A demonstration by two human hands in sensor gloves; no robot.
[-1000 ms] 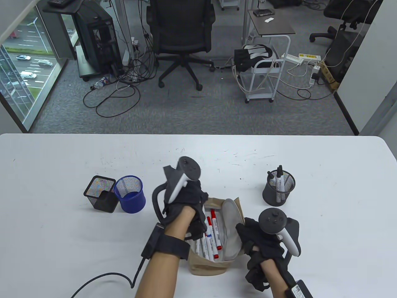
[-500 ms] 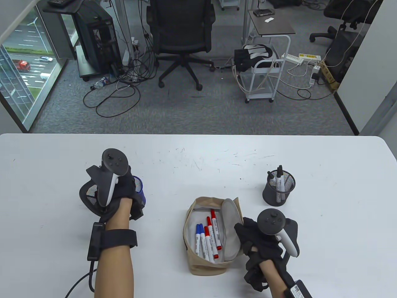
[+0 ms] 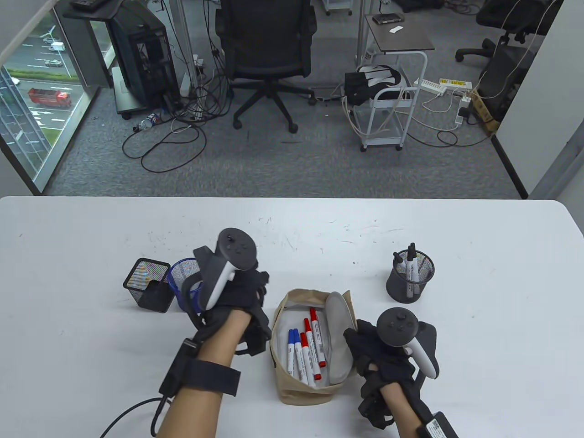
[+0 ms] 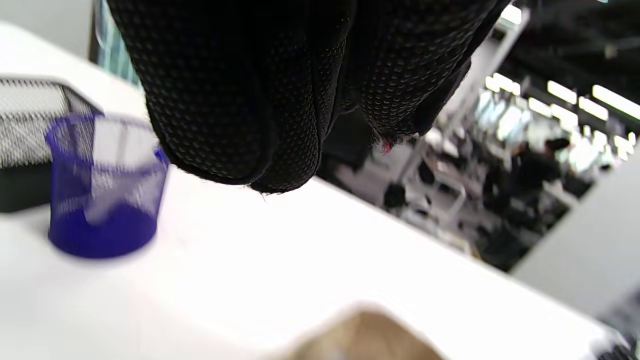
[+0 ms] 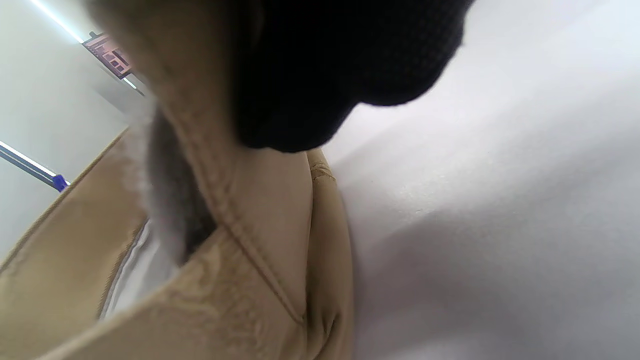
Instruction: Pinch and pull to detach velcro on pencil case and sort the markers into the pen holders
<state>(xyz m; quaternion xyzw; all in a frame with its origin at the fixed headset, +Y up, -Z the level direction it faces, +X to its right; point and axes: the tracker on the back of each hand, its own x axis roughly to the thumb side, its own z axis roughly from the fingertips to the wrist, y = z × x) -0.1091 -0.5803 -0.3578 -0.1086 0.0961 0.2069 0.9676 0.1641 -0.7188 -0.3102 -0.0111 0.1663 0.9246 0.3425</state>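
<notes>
Our left hand (image 3: 237,292) hangs above the white table (image 3: 479,356) between the blue pen holder (image 3: 185,278) and the pencil case (image 3: 310,351). In the left wrist view its gloved fingers (image 4: 240,100) hang together with nothing visible in them, though we cannot tell how far they curl. Our right hand (image 3: 378,356) sits against the right side of the case, and its fingers (image 5: 340,75) press on the tan fabric edge. Whether they pinch it or only push we cannot make out, since the glove fills that view.

The case lies open on the table with its grey flap (image 3: 340,342) turned back. Inside lie red-capped markers (image 3: 315,340) and blue-capped markers (image 3: 294,349) side by side.

A square black mesh holder (image 3: 148,285) stands touching the blue one, which our left wrist partly hides. A round black holder (image 3: 409,278) with black markers stands well apart to the right.

Beyond the table — grey carpet, an office chair (image 3: 267,59), loose cables (image 3: 169,146), a white cart (image 3: 388,109) and a window (image 3: 32,100) onto a road.
</notes>
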